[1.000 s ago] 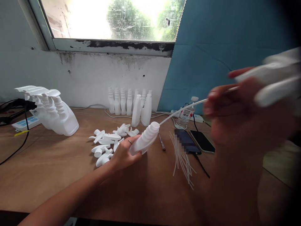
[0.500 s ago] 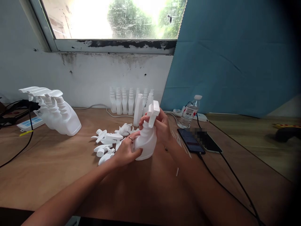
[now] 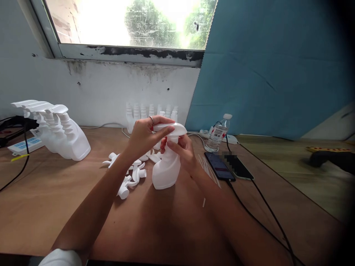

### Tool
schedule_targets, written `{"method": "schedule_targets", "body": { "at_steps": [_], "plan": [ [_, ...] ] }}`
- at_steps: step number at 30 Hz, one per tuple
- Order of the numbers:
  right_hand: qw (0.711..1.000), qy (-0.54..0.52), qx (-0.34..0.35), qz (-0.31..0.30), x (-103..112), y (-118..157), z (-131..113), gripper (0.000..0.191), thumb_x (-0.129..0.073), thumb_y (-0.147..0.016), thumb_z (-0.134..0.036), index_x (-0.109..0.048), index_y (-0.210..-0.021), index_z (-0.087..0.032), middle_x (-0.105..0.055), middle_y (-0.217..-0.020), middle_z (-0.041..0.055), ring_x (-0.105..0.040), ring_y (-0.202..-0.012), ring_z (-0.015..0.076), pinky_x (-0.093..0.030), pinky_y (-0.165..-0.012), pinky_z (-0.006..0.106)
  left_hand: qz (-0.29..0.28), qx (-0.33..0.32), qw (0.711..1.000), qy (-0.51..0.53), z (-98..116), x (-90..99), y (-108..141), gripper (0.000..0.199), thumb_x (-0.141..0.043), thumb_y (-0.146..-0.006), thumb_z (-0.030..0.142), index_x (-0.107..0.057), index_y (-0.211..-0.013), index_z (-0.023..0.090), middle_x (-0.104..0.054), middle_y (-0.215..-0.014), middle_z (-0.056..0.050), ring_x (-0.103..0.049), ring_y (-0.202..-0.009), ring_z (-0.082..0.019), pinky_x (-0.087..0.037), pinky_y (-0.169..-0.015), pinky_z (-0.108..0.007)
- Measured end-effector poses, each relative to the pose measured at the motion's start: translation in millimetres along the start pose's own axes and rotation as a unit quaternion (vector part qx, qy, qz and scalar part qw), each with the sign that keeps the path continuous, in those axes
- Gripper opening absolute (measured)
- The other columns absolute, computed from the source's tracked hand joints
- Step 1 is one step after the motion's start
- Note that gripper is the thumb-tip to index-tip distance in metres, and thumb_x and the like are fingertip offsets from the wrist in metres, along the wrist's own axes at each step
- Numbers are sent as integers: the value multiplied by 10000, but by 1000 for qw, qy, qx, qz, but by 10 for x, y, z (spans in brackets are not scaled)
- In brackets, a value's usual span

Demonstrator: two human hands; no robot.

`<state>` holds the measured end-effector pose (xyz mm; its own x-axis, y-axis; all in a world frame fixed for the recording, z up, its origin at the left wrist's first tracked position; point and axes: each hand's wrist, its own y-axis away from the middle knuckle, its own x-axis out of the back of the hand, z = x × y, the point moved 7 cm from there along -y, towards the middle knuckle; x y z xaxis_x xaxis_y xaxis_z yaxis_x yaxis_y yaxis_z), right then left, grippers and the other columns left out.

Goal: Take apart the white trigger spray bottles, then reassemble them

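A white spray bottle [image 3: 166, 171] stands upright on the brown table in front of me, with a white trigger head [image 3: 179, 128] on its neck. My left hand [image 3: 145, 135] grips the trigger head from the left, thumb and fingers along its top. Around the neck just below, my right hand [image 3: 184, 149] has its fingers closed; part of them is hidden behind the bottle. Loose white trigger heads [image 3: 135, 173] lie in a pile left of the bottle, partly covered by my left forearm.
Several assembled spray bottles [image 3: 79, 142] stand at the left by a power strip [image 3: 26, 145]. Bottles without heads [image 3: 129, 114] line the wall. To the right are thin white tubes [image 3: 206, 168], a water bottle [image 3: 217, 135], two phones [image 3: 220, 166] and black cables [image 3: 266, 197].
My left hand has moved from the bottle's body up to the trigger head. The head has turned to point its rounded back right. My right hand has shifted down to the neck.
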<state>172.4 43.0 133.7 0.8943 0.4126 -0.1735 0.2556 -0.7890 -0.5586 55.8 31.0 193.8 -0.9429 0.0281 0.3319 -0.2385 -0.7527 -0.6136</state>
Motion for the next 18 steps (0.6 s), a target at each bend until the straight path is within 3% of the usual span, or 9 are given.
{"method": "schedule_targets", "body": {
  "at_steps": [4, 6, 9, 11, 14, 18],
  "plan": [
    [999, -39, 8, -33, 11, -6, 23, 247, -607, -812, -394, -584, -881, -158, -674, -761, 63, -647, -628, 191, -523, -559, 327, 23, 0, 999, -27, -9, 22, -6, 321, -658, -808, 427, -726, -996, 177, -692, -692, -15, -581, -510, -101, -443, -470, -202],
    [1000, -22, 7, -16, 34, -20, 39, 244, -655, -794, -367, -566, -903, -168, -675, -761, 47, -648, -603, 182, -522, -543, 316, 19, 2, 1000, -14, -11, 6, 3, 319, -642, -822, 422, -721, -1015, 181, -687, -683, -12, -578, -493, -98, -445, -465, -203],
    [1000, 2, 6, 17, 61, -36, 40, 391, -761, -719, -315, -488, -981, -214, -652, -772, -11, -639, -559, 156, -518, -523, 294, 3, 9, 1000, 2, -11, -24, 10, 312, -637, -828, 416, -716, -1022, 186, -681, -667, -9, -583, -482, -101, -454, -462, -207],
    [1000, -10, -2, 2, 34, -44, 40, 430, -753, -724, -366, -456, -1000, -223, -645, -781, -14, -641, -563, 158, -528, -532, 304, 3, 7, 1000, 3, 0, -26, 12, 306, -643, -824, 414, -719, -1008, 183, -690, -690, -15, -581, -484, -99, -453, -460, -207],
    [999, -27, -16, -20, -3, -52, 42, 436, -702, -760, -436, -451, -1042, -217, -651, -785, 4, -642, -564, 167, -536, -527, 316, 10, 2, 1000, -8, 17, -18, 17, 296, -649, -819, 414, -724, -990, 184, -711, -762, -25, -567, -480, -87, -440, -444, -199],
    [999, 37, 3, 17, 21, -53, 10, 445, -778, -706, -353, -496, -1019, -210, -627, -711, -25, -614, -536, 138, -517, -510, 275, 0, 13, 1000, 4, 7, -36, 31, 277, -638, -828, 402, -719, -988, 190, -682, -661, 2, -556, -431, -85, -438, -424, -195]
  ]
}}
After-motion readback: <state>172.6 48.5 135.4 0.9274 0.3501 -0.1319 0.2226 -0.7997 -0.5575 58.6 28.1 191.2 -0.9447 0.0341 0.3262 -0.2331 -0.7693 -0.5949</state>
